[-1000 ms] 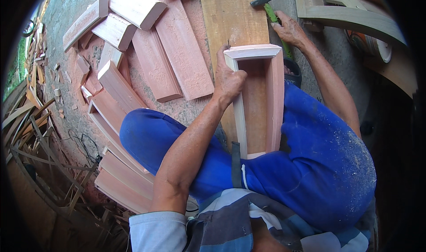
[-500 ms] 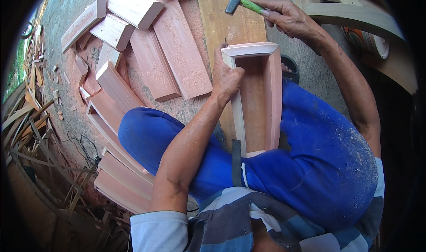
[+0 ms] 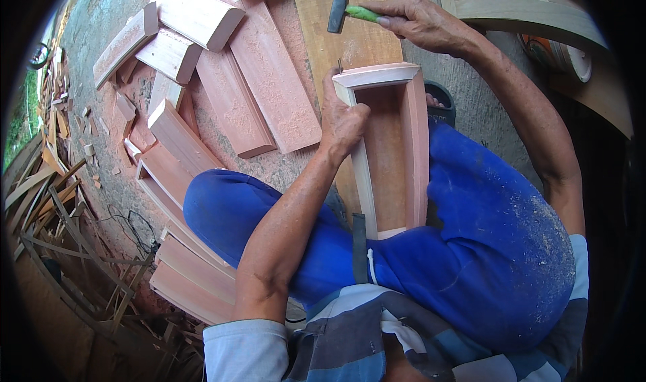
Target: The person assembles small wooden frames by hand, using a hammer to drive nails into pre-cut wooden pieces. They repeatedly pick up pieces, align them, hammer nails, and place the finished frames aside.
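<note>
My left hand (image 3: 345,116) grips the far left corner of a tapered wooden frame (image 3: 416,160), thumb inside and fingers wrapped over the outer side. A thin nail (image 3: 340,64) sticks up at that corner, next to my fingertips. My right hand (image 3: 427,24) is closed round the green handle of a hammer (image 3: 338,8). The hammer's dark metal head is raised above the far end of the frame, apart from the nail. The frame lies on a wide plank (image 3: 346,42) between my legs, its near end partly hidden by my blue trousers.
Dusty pinkish boards (image 3: 269,72) and cut blocks (image 3: 200,15) lie on the concrete floor at the left. More assembled frames (image 3: 158,190) rest beside my left knee. Scrap strips (image 3: 64,237) pile up at the far left. Curved timber (image 3: 531,18) and a bucket (image 3: 572,62) stand at the right.
The hammer has shifted left and slightly down, its head now turned more upright. My left hand keeps its hold on the frame's corner.
</note>
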Available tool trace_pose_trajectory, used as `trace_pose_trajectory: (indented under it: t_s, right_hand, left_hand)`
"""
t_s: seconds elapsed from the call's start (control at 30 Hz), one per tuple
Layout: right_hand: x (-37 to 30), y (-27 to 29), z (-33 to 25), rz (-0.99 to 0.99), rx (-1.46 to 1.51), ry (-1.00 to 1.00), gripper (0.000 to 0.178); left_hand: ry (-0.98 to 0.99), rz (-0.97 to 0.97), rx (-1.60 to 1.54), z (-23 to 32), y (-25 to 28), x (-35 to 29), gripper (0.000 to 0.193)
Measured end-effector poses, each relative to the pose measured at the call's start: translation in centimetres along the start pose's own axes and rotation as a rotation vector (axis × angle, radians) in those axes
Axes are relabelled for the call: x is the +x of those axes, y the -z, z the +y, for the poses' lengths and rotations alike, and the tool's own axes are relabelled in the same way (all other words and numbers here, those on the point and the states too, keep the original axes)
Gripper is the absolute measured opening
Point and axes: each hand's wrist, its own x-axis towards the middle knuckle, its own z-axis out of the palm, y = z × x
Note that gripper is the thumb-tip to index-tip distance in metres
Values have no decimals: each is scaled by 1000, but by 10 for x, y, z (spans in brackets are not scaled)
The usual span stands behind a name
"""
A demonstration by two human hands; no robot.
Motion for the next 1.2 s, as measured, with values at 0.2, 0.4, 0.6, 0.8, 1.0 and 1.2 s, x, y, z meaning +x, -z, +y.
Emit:
trace_pose_trajectory:
  t_s: [0.2,0.4,0.6,0.8,1.0,1.2]
  right_hand:
    - [-3,-6,6,-59,-216,76,41]
    - [-8,-1,1,163,-64,-25,40]
    - [-7,1,-14,45,92,-125,43]
    - [-1,13,24,0,62,-17,49]
    - [7,3,39,-41,-208,88,44]
    - [21,31,9,148,229,-51,47]
  left_hand:
    - [26,-10,3,2,1,-1,84]
    - [15,-3,20,2,-3,1,83]
    - [-13,30,27,-6,-1,0,84]
    - [-7,19,38,2,-3,1,83]
    - [-8,4,46,6,-7,5,82]
    - [39,30,27,7,-2,-1,81]
